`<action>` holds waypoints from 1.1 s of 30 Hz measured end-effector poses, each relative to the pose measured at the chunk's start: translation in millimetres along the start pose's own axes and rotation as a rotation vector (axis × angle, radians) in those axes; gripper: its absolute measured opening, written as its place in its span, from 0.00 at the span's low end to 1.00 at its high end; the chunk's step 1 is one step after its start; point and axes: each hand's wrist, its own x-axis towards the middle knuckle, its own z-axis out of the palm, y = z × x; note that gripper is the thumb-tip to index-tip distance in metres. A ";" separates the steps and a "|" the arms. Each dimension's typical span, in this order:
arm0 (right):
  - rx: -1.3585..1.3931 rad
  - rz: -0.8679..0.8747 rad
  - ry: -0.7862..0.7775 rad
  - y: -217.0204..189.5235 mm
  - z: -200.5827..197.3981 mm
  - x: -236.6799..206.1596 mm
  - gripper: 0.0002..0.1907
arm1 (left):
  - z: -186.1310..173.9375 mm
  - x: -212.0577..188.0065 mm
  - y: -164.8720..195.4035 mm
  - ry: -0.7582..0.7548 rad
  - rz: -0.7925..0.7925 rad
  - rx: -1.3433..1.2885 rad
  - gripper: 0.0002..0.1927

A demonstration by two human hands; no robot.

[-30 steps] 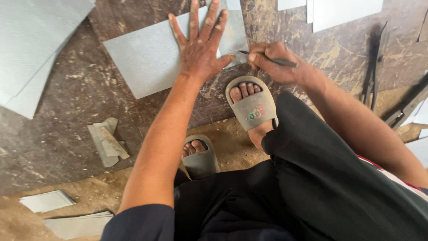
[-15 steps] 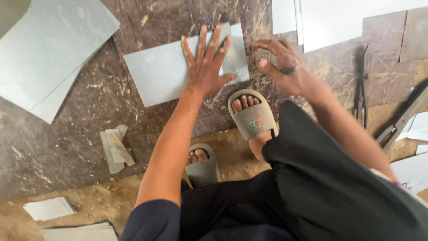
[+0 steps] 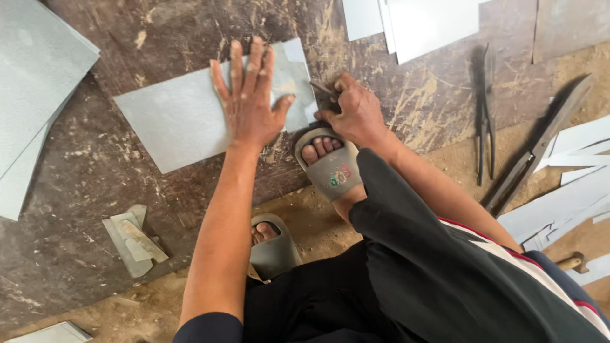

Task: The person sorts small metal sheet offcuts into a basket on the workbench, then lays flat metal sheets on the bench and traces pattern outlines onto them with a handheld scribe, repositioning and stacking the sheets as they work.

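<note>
Scuffed dark floor (image 3: pixel 76 267) fills the frame, with grey sheets stacked at upper left. At centre a grey metal sheet (image 3: pixel 178 121) lies flat, its long axis running lower left to upper right. On its right half the left hand (image 3: pixel 251 101) presses down, fingers spread, grasping nothing. Just right, at the sheet's right edge, the right hand (image 3: pixel 356 114) is clenched around a thin dark tool (image 3: pixel 321 89); its tip is hidden.
</note>
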 end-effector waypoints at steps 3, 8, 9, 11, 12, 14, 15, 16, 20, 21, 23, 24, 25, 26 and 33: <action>-0.018 0.024 -0.017 -4.4 2.6 9.9 0.20 | -9.7 4.6 -5.3 0.240 0.098 -0.008 0.44; 0.053 0.093 -0.076 1.3 9.2 15.7 0.19 | -17.0 0.4 -8.6 0.227 0.126 0.028 0.42; 0.060 0.079 -0.055 4.3 9.0 15.0 0.19 | -15.6 0.5 -6.5 0.239 0.128 0.023 0.42; 0.053 0.055 -0.013 10.0 8.3 14.0 0.20 | -13.1 0.8 -4.2 0.230 0.139 0.029 0.43; 0.032 0.068 -0.023 12.1 8.0 13.6 0.21 | -11.9 1.4 -3.4 0.227 0.147 0.031 0.43; 0.009 0.094 -0.043 13.5 8.6 13.2 0.23 | -10.8 2.4 -3.0 0.300 0.165 0.005 0.43; 0.010 0.083 -0.037 13.3 9.4 13.3 0.23 | -11.0 2.6 -3.9 0.334 0.170 0.006 0.42; 0.018 0.067 -0.030 12.6 10.5 13.5 0.22 | -11.5 2.4 -5.1 0.320 0.163 -0.004 0.43; 0.010 0.049 -0.042 11.3 13.5 13.2 0.22 | -11.3 1.0 -7.1 0.271 0.124 -0.009 0.44; 0.029 0.035 -0.034 12.1 13.6 12.7 0.22 | -10.1 0.9 -6.2 0.265 0.113 -0.018 0.44; 0.048 0.012 -0.013 15.0 12.7 11.9 0.22 | -7.7 1.1 -5.1 0.284 0.129 0.003 0.43; 0.042 0.038 -0.032 16.4 12.3 11.4 0.22 | -6.5 1.4 -4.7 0.295 0.139 0.011 0.43; 0.036 0.064 -0.051 17.2 12.3 11.4 0.22 | -5.6 1.6 -4.3 0.295 0.140 0.008 0.43; 0.035 0.088 -0.069 17.3 12.3 11.5 0.23 | -5.1 1.8 -4.7 0.295 0.140 0.011 0.44; 0.106 0.059 -0.110 5.6 0.6 14.3 0.23 | -7.5 0.1 -6.3 0.289 0.126 0.006 0.44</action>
